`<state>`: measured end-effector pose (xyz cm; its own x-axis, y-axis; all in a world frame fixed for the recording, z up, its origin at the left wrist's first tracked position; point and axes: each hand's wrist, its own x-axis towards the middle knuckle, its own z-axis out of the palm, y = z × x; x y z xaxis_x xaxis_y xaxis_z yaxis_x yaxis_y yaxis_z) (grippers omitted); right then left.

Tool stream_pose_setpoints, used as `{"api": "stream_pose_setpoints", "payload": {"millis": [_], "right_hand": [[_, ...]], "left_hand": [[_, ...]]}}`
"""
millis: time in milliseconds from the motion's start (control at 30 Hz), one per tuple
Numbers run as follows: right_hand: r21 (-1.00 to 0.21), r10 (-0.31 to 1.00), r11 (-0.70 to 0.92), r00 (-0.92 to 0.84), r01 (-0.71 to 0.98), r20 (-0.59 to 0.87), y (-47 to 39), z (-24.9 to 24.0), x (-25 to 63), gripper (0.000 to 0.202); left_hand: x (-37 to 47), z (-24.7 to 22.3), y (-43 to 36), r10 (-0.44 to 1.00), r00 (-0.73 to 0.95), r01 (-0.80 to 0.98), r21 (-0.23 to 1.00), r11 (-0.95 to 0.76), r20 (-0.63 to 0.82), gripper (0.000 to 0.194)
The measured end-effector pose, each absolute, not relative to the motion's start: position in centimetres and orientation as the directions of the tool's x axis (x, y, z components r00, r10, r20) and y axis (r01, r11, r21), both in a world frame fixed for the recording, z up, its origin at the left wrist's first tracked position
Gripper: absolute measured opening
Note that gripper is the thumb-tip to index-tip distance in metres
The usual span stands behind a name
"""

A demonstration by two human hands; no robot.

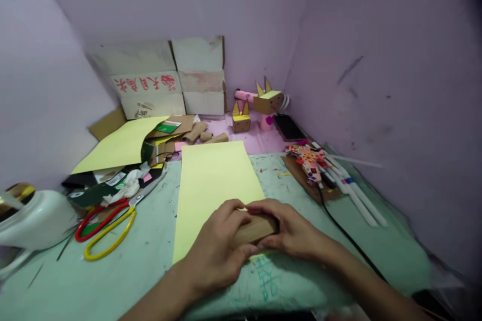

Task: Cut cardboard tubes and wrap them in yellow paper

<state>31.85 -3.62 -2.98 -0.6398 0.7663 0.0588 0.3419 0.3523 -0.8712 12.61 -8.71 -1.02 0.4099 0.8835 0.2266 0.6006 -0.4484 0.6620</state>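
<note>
A brown cardboard tube (256,229) lies sideways over the near end of a yellow paper sheet (214,180). My left hand (222,246) is closed round the tube's left end, thumb in front and fingers behind. Round its right end my right hand (291,225) is closed too, and the fingertips of both hands nearly meet over the tube. The tube's left end is hidden by my fingers.
Scissors (131,205) with red and yellow handles and a white pot (48,220) are at the left. Paper scraps (113,145) pile behind them. Cardboard animal figures (241,119) stand at the back. A glue gun (311,160), its cord and white markers (357,198) lie right.
</note>
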Motion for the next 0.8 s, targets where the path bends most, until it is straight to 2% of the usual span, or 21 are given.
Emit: {"api": "stream_pose_setpoints", "payload": {"millis": [100, 200, 367, 533, 700, 800], "right_hand": [[-0.886, 0.766, 0.367, -0.633, 0.284, 0.114, -3.8, -3.0, 32.7, 0.068], [-0.910, 0.784, 0.345, -0.603, 0.230, 0.145, -4.0, -3.0, 34.2, 0.082], [-0.893, 0.769, 0.382, -0.618, 0.238, 0.164, -4.6, -3.8, 35.9, 0.080], [-0.852, 0.741, 0.450, -0.645, 0.267, 0.189, -4.5, -4.0, 36.0, 0.080], [-0.829, 0.709, 0.481, -0.683, 0.284, 0.178, -4.4, -3.3, 36.4, 0.083], [-0.870, 0.744, 0.413, -0.651, 0.269, 0.152, -4.5, -3.2, 36.6, 0.088]], "left_hand": [[12.9, -3.3, -9.6, 0.878, 0.400, 0.643, 0.603, -0.472, 0.262, 0.040], [12.7, -4.2, -9.1, 0.868, 0.404, 0.679, 0.542, -0.495, 0.288, 0.038], [12.5, -4.3, -8.9, 0.833, 0.422, 0.744, 0.389, -0.543, 0.357, 0.036], [12.4, -5.0, -8.7, 0.748, 0.529, 0.735, 0.225, -0.640, 0.402, 0.041], [12.3, -5.2, -8.4, 0.749, 0.530, 0.750, 0.192, -0.633, 0.398, 0.042], [11.6, -5.3, -8.0, 0.746, 0.546, 0.746, 0.184, -0.640, 0.382, 0.046]]}}
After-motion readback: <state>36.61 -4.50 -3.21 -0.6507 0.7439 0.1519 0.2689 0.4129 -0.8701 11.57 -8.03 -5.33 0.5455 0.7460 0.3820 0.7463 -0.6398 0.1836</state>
